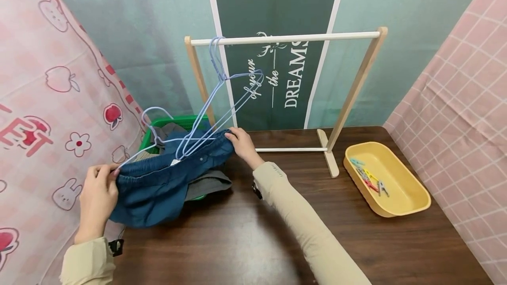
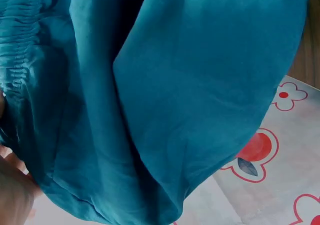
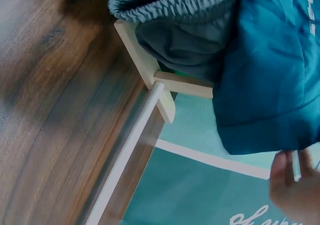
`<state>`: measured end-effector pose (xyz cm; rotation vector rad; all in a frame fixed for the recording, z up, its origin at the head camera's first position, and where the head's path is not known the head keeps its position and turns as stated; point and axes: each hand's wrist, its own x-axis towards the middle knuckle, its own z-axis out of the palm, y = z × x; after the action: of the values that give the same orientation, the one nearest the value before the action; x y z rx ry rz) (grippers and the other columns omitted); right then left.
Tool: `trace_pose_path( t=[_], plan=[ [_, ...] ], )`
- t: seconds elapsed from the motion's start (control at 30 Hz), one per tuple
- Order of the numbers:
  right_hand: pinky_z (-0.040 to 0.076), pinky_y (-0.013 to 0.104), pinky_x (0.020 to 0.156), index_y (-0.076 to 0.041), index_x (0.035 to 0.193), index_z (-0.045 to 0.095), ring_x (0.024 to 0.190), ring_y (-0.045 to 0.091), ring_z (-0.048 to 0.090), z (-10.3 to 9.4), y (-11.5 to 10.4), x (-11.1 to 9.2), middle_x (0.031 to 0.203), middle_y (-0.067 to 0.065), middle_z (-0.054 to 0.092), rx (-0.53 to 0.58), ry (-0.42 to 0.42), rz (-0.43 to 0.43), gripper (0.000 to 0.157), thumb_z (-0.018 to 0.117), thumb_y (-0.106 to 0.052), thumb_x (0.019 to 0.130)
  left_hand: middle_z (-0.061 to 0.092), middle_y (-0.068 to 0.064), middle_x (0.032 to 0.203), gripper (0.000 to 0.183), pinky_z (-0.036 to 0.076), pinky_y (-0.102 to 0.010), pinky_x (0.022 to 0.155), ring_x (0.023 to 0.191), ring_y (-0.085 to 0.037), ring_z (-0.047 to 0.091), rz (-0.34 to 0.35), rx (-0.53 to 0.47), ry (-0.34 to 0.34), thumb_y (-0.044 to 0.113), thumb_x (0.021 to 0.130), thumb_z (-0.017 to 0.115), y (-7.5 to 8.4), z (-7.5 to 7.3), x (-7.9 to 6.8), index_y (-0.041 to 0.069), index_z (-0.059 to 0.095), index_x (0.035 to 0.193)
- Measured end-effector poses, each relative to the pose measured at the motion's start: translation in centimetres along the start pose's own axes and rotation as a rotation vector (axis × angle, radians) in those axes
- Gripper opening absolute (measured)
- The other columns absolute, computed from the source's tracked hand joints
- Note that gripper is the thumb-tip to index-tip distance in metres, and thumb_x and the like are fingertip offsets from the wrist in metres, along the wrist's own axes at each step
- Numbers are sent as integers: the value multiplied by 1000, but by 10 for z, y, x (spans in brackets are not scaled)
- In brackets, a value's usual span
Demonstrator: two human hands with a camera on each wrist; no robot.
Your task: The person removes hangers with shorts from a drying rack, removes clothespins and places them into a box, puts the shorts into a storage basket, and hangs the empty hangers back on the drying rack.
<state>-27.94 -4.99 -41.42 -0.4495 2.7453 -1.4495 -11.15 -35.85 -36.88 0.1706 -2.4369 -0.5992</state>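
Observation:
Dark blue shorts (image 1: 154, 197) with an elastic waistband are stretched between both hands over a green basket (image 1: 178, 120). My left hand (image 1: 99, 192) pinches the waistband's left end along with the tip of a light-purple hanger (image 1: 157, 139). The hanger lies across the waist opening, its hook upward. At the waistband's right end, my right hand (image 1: 243, 144) grips the cloth between thumb and fingers. In the left wrist view the shorts (image 2: 200, 85) cover most of the frame. A grey garment (image 3: 185, 40) with an elastic waist lies beside the shorts in the right wrist view.
Behind the shorts, more light-purple hangers (image 1: 223, 77) hang from the white rail (image 1: 285, 38) of a wooden rack, their lower ends reaching the waistband. A yellow basin (image 1: 404, 188) with several clothespins (image 1: 370, 179) stands right on the brown table (image 1: 253, 232). Printed curtains surround the table.

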Motion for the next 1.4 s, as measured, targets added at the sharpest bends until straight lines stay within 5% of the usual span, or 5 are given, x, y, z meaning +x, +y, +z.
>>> trace_pose_path(
  t=[0.47,0.73,1.1,1.2,1.4],
  plan=[
    [51,39,92,-5,114,68,106,29,65,19,-9,-14,111,14,70,218,268,182,29,51,-23,98,53,-25,110,18,36,-62,78,101,-47,51,-51,-32,7,6,97,48,-10,1,0,-3,59,108],
    [33,19,50,9,102,58,47,4,31,39,-1,-8,55,-5,33,930,214,314,29,46,-17,101,54,-26,107,16,35,-59,82,101,-46,51,-61,-54,42,4,96,49,-13,3,-2,-5,59,104],
    [52,30,88,8,134,47,94,21,66,27,-32,-26,102,21,65,809,42,391,41,43,-17,102,54,-27,108,20,35,-59,88,105,-46,50,-164,2,27,8,99,46,-15,-1,-9,-6,59,106],
    [41,42,107,10,141,35,134,35,42,19,-45,-34,147,26,38,791,-25,405,46,42,-13,102,55,-27,109,21,35,-60,87,105,-47,50,-195,19,20,8,98,45,-18,-1,-11,-6,59,107],
    [40,40,108,6,145,30,136,34,41,54,-4,-13,150,21,36,878,-44,413,53,46,-19,101,54,-27,111,23,35,-62,86,105,-48,50,-246,44,-6,9,99,43,-21,-2,-13,-7,58,107]
  ],
)
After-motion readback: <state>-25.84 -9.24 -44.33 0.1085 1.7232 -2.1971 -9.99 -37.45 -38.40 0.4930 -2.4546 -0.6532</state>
